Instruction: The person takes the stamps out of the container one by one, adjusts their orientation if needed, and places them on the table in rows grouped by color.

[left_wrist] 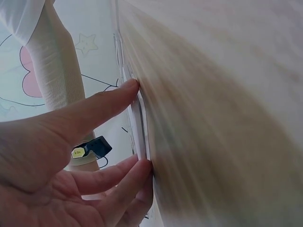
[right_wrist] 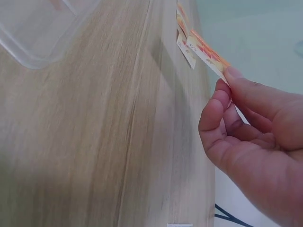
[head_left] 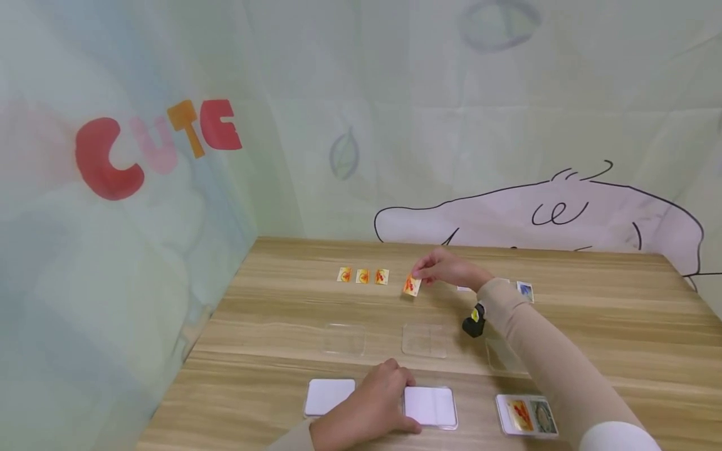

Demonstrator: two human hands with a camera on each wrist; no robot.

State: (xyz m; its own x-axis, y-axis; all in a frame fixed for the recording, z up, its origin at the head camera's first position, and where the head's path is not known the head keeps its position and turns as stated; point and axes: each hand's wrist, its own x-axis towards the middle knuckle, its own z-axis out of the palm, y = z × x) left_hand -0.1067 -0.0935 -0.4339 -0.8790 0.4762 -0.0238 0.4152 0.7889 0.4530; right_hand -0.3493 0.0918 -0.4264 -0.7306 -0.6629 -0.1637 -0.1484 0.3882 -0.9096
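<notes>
Probably light, creasable, best edge-held: orange-yellow rectangular paper card (head_left: 412,287), pinched at corner by our right hand (head_left: 444,267); our left hand (head_left: 376,396) grips white-filled rectangular clear-plastic case (head_left: 430,406).

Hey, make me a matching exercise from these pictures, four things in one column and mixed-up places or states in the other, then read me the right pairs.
Column one:
1. Right hand
2. Left hand
3. Rightmost near case
4. Row of three cards

Column two:
A. Gripping the middle near case
B. On the table, left of the raised card
C. Pinching an orange-and-yellow card
D. Showing two pictures side by side

Pairs: 1-C, 2-A, 3-D, 4-B.
</notes>
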